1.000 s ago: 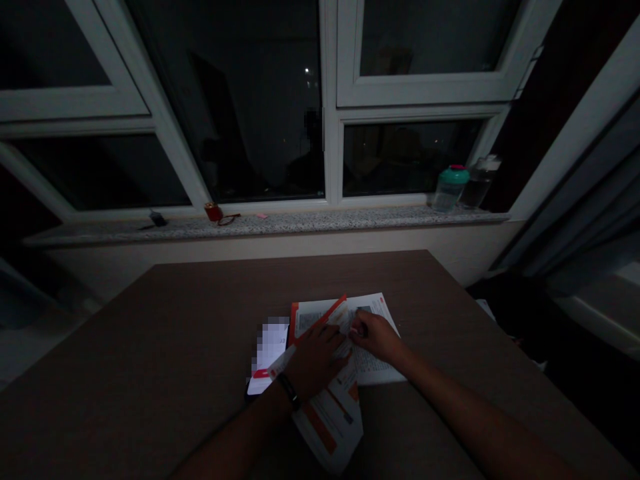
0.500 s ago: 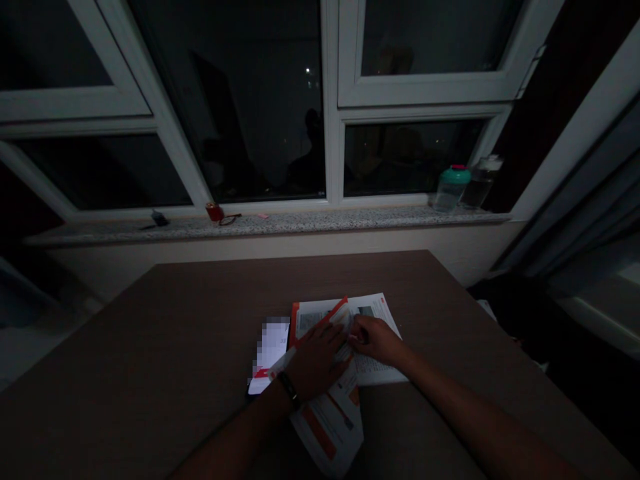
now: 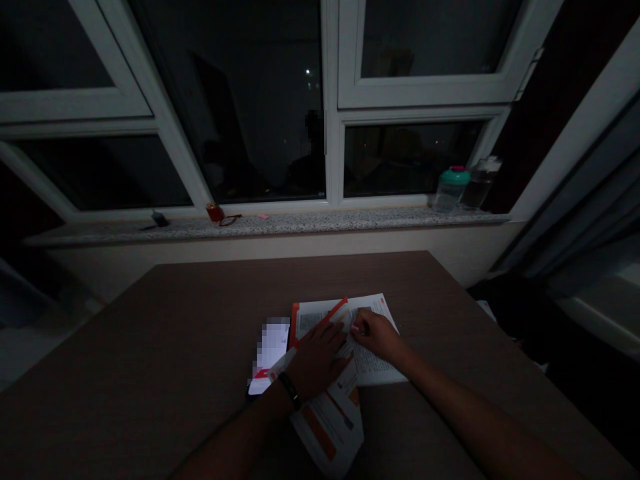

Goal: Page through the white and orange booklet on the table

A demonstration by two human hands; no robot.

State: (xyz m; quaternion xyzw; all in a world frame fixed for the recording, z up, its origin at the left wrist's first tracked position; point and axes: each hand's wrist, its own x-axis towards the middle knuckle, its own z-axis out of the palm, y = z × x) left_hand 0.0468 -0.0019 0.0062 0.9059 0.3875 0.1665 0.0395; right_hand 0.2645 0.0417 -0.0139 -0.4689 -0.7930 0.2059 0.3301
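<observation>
Orange and white, that's the printed sheet [image 3: 325, 430] we've got right under the fingers of our left hand [image 3: 316, 360]. It sits at a slant on top of a white printed page [image 3: 376, 371], and we honestly can't tell if the two are joined. Our left fingers are stretched out and laid flat on the sheet, not gripping anything. Our right hand [image 3: 379, 337] is just beside them, fingers curled in at the sheet's right edge, over the page. It's pretty dim here, so we can't tell if those fingertips are actually pinching the paper or only touching it.

We've got a lit phone [image 3: 273, 347] just left of the left fingers, with part of its screen pixelated, and a dark wristband [image 3: 289, 389] on the wrist behind those fingers. Everything's on a brown desk [image 3: 200, 320], which spreads out on both sides of our fingers. Well beyond the fingertips there's a speckled windowsill [image 3: 310, 223]. On it, ahead and to the left of our fingers, we see a small red object [image 3: 215, 213]; ahead and to the right, a teal-lidded bottle [image 3: 450, 192] beside a clear bottle [image 3: 479, 187].
</observation>
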